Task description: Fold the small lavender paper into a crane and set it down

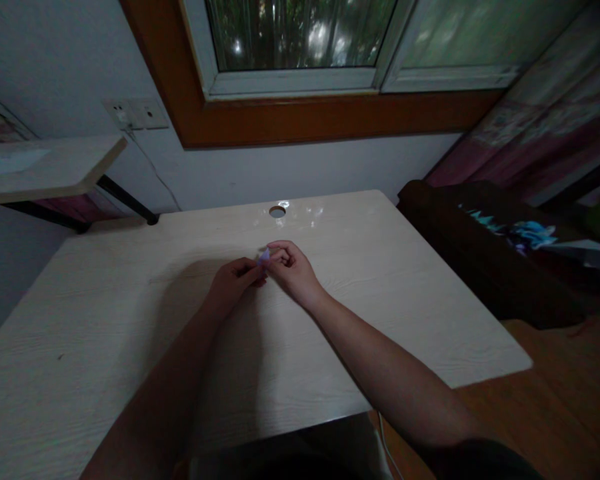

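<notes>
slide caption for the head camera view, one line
Left hand and right hand hold a small lilac piece over a pale desk.

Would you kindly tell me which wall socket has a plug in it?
The socket farther from the window frame: it holds a plug; its neighbour holds none.

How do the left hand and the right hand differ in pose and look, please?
Pose: the right hand's index finger arches out past the small lavender piece, while the left hand's fingers are curled in near its thumb.
Light: the left hand looks more shadowed; the right hand looks brighter.
Shared: both are bare and meet at the small lavender piece over the pale desk.
</notes>
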Motion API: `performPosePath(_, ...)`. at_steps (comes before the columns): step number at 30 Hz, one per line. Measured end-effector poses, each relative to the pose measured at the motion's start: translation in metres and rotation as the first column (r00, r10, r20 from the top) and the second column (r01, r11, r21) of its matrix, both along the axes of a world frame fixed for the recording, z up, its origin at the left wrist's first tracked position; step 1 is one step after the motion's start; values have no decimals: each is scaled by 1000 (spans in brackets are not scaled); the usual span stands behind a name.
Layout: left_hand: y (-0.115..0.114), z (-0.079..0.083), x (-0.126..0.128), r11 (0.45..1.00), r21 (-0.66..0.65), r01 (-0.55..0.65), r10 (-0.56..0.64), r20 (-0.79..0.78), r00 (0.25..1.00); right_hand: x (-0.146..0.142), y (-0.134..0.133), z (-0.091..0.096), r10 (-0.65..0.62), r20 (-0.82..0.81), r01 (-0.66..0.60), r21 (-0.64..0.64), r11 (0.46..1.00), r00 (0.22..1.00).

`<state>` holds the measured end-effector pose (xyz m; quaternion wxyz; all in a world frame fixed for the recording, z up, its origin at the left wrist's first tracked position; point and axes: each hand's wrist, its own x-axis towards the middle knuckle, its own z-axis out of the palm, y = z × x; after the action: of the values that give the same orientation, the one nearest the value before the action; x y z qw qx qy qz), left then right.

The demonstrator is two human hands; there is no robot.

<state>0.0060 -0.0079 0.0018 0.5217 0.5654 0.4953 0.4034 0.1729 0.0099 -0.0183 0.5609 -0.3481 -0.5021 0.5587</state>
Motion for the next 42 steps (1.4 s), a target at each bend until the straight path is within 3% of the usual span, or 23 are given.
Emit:
performPosePath(10,-2,3,1,1000,14,1,0,-52,999,0,-1,3,12,49,-13,29,999,999)
performPosePath(23,-1,-1,-1,999,-10,44,-44,-20,999,-1,-1,4,-42,-41,40,-37,999,998)
performPosePath(31,0,1,0,997,-48,-67,71,72,995,-1,-1,9,-64,-156,48,-105,993,986)
performPosePath(42,1,1,-1,999,-39,-12,15,61,998,2,-2,2,39,113,-31,-76,997,993)
